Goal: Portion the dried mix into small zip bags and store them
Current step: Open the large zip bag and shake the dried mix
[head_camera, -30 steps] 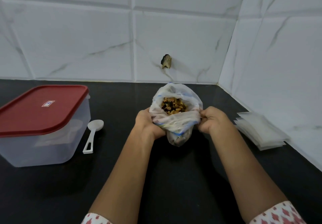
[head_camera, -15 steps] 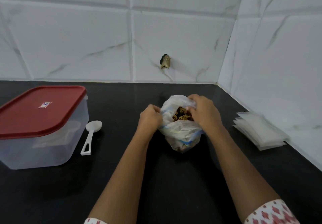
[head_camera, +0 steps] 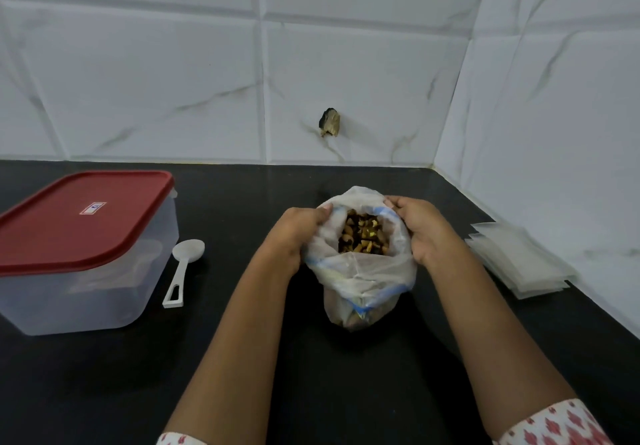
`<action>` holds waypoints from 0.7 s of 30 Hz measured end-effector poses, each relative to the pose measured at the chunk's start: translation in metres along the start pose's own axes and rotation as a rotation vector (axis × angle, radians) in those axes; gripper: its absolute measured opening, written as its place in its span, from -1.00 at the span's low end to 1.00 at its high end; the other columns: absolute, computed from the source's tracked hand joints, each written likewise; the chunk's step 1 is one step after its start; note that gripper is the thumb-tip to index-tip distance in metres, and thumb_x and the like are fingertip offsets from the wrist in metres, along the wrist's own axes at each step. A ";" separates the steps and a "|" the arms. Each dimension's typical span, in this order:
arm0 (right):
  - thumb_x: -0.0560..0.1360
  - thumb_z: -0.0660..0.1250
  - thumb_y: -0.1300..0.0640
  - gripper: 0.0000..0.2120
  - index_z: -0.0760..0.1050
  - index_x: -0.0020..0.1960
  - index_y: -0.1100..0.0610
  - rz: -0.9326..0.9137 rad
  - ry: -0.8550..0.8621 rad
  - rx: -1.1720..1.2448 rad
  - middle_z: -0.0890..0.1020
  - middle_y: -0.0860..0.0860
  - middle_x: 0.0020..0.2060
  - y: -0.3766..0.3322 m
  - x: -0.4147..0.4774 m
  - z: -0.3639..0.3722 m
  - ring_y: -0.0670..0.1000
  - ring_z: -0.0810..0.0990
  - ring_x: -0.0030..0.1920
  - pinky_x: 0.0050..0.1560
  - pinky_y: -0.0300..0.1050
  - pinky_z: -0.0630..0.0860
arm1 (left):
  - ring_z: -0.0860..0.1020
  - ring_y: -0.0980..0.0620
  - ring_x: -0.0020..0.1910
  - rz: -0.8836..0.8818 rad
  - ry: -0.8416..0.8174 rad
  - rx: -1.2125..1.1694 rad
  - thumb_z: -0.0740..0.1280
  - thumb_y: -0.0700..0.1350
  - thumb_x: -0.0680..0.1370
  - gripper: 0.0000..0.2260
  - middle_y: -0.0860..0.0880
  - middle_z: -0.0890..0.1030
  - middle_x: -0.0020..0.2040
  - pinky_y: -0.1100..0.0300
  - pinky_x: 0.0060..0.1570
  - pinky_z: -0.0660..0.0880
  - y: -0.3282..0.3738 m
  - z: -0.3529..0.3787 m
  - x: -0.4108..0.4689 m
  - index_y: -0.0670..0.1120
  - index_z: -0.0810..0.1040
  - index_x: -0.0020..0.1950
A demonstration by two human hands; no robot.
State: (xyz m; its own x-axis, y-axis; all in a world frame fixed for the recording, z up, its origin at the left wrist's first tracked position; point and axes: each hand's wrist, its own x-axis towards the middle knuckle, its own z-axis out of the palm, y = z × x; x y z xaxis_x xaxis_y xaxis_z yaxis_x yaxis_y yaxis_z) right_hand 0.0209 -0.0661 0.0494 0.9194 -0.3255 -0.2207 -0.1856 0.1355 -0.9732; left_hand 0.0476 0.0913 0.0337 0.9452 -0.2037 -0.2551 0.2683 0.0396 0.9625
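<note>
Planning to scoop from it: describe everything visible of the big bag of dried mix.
The big bag is thin translucent whitish plastic with a blue zip strip, top folded down and open, showing brown and yellow dried mix. It stands upright on the black counter; left hand and right hand grip its rim.

The bag (head_camera: pixel 360 278) stands on the counter (head_camera: pixel 363 392) before me, mix (head_camera: pixel 363 236) inside, my left hand (head_camera: pixel 298 233) at its left side, my right hand (head_camera: pixel 420 230) at its right. Well to the left sits the box (head_camera: pixel 86 299), lid (head_camera: pixel 83 216) on, the spoon (head_camera: pixel 183 273) lying just beside it. Small bags (head_camera: pixel 519 264) are stacked far right, by the wall (head_camera: pixel 554 133).
</note>
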 end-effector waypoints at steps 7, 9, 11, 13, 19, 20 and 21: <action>0.54 0.20 0.09 -0.84 0.53 -0.12 0.04 -0.108 -0.101 -0.300 0.56 0.05 -0.12 0.004 0.002 0.002 0.01 0.53 -0.16 -0.11 -0.10 0.47 | 0.49 -0.16 -0.15 -0.303 -0.109 -0.507 0.12 -0.16 0.57 -0.74 -0.20 0.55 -0.15 -0.09 0.09 0.40 -0.001 -0.003 -0.007 -0.27 0.53 -0.11; 0.53 0.24 -0.06 -0.82 0.50 0.04 0.00 -0.279 -0.159 -0.551 0.51 -0.02 0.04 0.005 0.001 0.005 -0.03 0.48 0.05 0.07 -0.12 0.37 | 0.50 -0.19 -0.09 -0.325 -0.117 -0.524 0.11 -0.15 0.54 -0.73 -0.22 0.56 -0.09 -0.12 0.15 0.39 -0.003 -0.005 -0.005 -0.28 0.54 -0.08; 0.51 0.26 -0.08 -0.77 0.49 0.07 0.02 -0.445 -0.157 -0.728 0.50 -0.01 0.06 0.008 0.003 0.008 -0.03 0.46 0.08 0.05 -0.15 0.35 | 0.50 -0.20 -0.07 -0.331 -0.113 -0.536 0.11 -0.16 0.52 -0.73 -0.23 0.56 -0.07 -0.12 0.12 0.41 -0.005 -0.006 -0.002 -0.28 0.54 -0.02; 0.54 0.25 -0.01 -0.83 0.51 -0.05 0.08 -0.531 -0.065 -0.743 0.54 0.02 -0.08 0.009 0.003 0.011 -0.01 0.49 -0.02 -0.10 -0.20 0.36 | 0.51 -0.17 -0.12 -0.317 -0.105 -0.487 0.11 -0.16 0.51 -0.74 -0.20 0.56 -0.13 -0.08 0.05 0.44 -0.007 -0.007 -0.001 -0.28 0.53 -0.05; 0.60 0.14 0.00 -0.56 0.51 0.03 0.40 -0.298 0.052 -0.572 0.53 0.18 -0.21 0.011 0.006 0.009 0.08 0.47 -0.19 -0.15 -0.10 0.36 | 0.53 -0.04 -0.52 -0.156 -0.165 -0.248 0.13 -0.01 0.57 -0.66 -0.13 0.54 -0.49 0.19 -0.38 0.49 0.000 -0.001 -0.001 -0.20 0.48 -0.26; 0.59 0.15 -0.01 -0.56 0.52 0.04 0.39 -0.216 0.057 -0.459 0.57 0.23 -0.18 0.011 0.005 0.009 0.10 0.51 -0.17 -0.12 -0.08 0.41 | 0.58 -0.06 -0.39 -0.116 -0.165 -0.164 0.16 0.06 0.57 -0.64 -0.15 0.59 -0.37 0.14 -0.25 0.53 0.000 0.001 0.000 -0.20 0.53 -0.17; 0.58 0.18 -0.01 -0.58 0.54 0.01 0.36 -0.139 0.063 -0.351 0.61 0.25 -0.14 0.011 0.006 0.008 0.12 0.55 -0.15 -0.09 -0.08 0.46 | 0.60 -0.07 -0.23 -0.074 -0.145 -0.055 0.19 0.12 0.56 -0.60 -0.16 0.62 -0.21 0.08 -0.09 0.55 0.000 0.004 0.002 -0.22 0.54 -0.03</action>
State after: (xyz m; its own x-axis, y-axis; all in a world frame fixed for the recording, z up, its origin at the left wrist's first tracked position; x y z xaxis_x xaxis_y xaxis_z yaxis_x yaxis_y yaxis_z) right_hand 0.0272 -0.0588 0.0383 0.9230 -0.3767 -0.0783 -0.1785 -0.2388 -0.9545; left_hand 0.0488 0.0870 0.0330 0.8866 -0.3470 -0.3058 0.3501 0.0717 0.9339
